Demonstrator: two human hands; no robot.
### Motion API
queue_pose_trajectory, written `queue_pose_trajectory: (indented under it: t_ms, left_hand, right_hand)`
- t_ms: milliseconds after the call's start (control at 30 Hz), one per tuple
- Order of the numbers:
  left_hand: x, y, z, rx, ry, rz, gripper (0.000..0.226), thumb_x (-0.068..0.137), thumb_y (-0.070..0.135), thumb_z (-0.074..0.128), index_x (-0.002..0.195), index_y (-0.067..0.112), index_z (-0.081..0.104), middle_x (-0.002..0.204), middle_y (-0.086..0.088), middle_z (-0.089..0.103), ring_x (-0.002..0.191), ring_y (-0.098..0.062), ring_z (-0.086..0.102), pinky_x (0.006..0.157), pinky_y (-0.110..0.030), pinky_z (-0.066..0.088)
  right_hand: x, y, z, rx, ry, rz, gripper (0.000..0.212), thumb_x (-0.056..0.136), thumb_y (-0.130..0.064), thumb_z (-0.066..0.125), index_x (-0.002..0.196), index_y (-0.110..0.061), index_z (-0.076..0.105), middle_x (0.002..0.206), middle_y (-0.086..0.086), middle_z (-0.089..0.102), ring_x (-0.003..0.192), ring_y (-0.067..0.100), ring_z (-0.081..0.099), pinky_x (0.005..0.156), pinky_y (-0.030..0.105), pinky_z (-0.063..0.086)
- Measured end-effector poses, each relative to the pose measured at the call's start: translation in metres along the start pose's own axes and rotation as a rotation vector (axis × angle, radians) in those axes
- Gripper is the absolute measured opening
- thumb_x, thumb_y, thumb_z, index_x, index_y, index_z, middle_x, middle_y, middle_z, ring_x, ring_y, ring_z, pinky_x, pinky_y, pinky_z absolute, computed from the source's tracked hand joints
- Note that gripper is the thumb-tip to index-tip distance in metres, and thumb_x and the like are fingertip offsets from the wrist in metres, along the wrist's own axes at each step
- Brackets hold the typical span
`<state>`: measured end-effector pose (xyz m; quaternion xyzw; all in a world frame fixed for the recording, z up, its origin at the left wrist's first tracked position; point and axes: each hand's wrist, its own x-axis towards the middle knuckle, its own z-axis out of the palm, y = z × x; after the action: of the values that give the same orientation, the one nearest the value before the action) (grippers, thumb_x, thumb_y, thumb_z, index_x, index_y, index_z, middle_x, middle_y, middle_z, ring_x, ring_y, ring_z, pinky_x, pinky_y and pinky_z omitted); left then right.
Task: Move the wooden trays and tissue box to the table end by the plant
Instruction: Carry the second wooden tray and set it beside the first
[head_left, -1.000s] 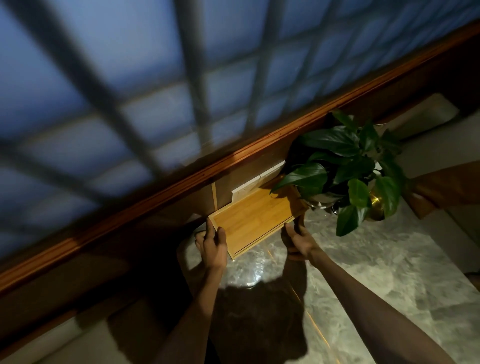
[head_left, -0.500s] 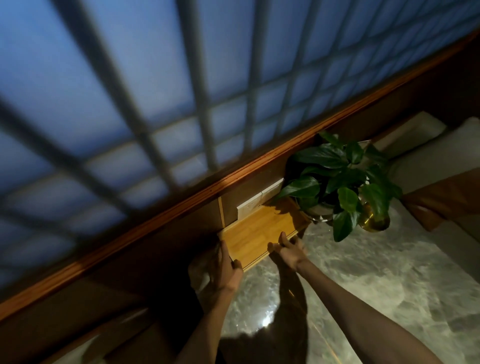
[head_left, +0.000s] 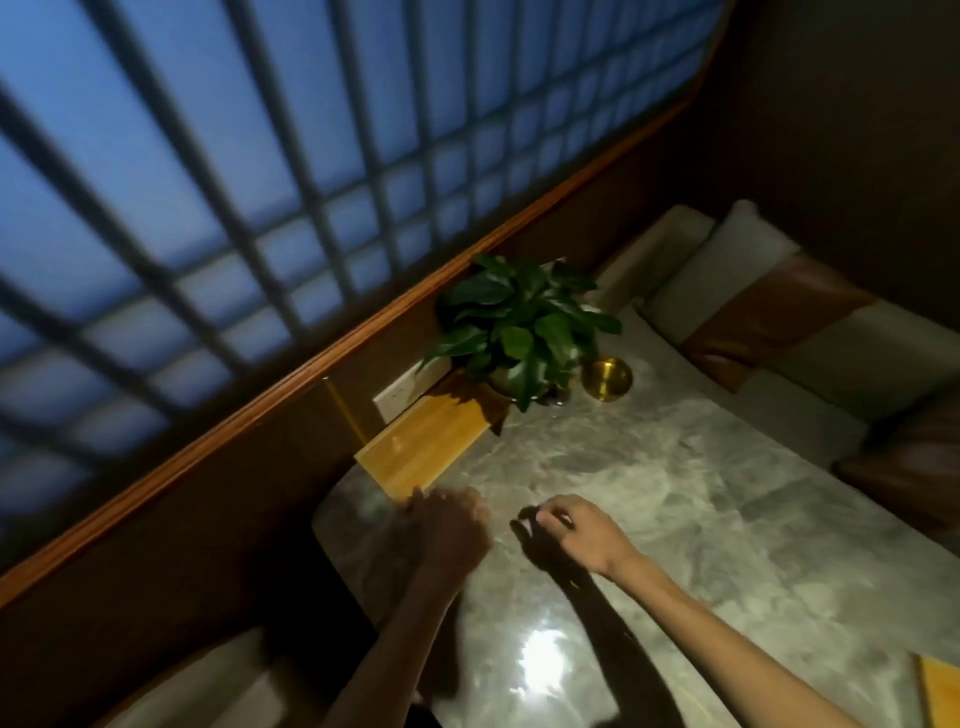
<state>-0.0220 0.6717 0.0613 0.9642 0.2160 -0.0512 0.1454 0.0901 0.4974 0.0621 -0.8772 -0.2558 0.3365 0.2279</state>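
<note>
Marble table (head_left: 649, 499): tray (head_left: 423, 449) at far edge by plant (head_left: 519, 327); left hand (head_left: 452, 525), right hand (head_left: 574, 530) empty, loosely curled. Risk: nudging tray askew.

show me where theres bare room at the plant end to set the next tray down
The marble table is bare between the wooden tray by the wall and the seat cushions, in front of the plant and brass bowl. It is crowded along the wall. Another tray edge shows at the near right.
</note>
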Motion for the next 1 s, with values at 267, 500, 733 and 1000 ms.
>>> queue_pose_trajectory:
  t_ms: [267,500,733,1000]
  left_hand:
    - [-0.09,0.217,0.016,-0.164,-0.154,0.142,0.036,0.09,0.027,0.043,0.122,0.025,0.058,0.127,-0.001,0.059,0.129,-0.022,0.044,0.123,-0.046,0.009]
    - [-0.186,0.384,0.047,-0.285,-0.282,0.353,0.036,0.093,0.022,0.049,0.129,0.023,0.055,0.137,0.0,0.054,0.13,-0.02,0.046,0.112,-0.029,0.03]
    - [-0.256,0.5,0.082,-0.201,-0.337,0.602,0.036,0.095,0.023,0.047,0.13,0.022,0.056,0.135,0.001,0.056,0.128,-0.02,0.049,0.11,-0.033,0.034]
    - [-0.279,0.543,0.112,-0.176,-0.421,0.63,0.034,0.095,0.021,0.049,0.128,0.022,0.058,0.135,0.001,0.058,0.127,-0.017,0.052,0.11,-0.035,0.038]
  right_hand:
    - [-0.21,0.139,-0.064,-0.065,0.287,0.119,0.036,0.098,-0.043,0.048,0.128,-0.028,0.061,0.132,-0.005,0.063,0.127,0.017,0.056,0.105,0.032,0.044]
    - [-0.409,0.285,-0.08,0.124,0.57,0.371,0.036,0.099,-0.045,0.046,0.131,-0.033,0.06,0.133,-0.011,0.062,0.126,0.012,0.057,0.098,0.028,0.046]
    - [-0.56,0.366,-0.066,0.298,0.808,0.6,0.035,0.098,-0.043,0.05,0.13,-0.032,0.061,0.132,-0.011,0.062,0.125,0.012,0.058,0.105,0.035,0.047]
    - [-0.614,0.418,-0.039,0.538,0.819,0.69,0.035,0.098,-0.038,0.053,0.13,-0.029,0.062,0.13,-0.007,0.063,0.118,0.01,0.058,0.099,0.025,0.043]
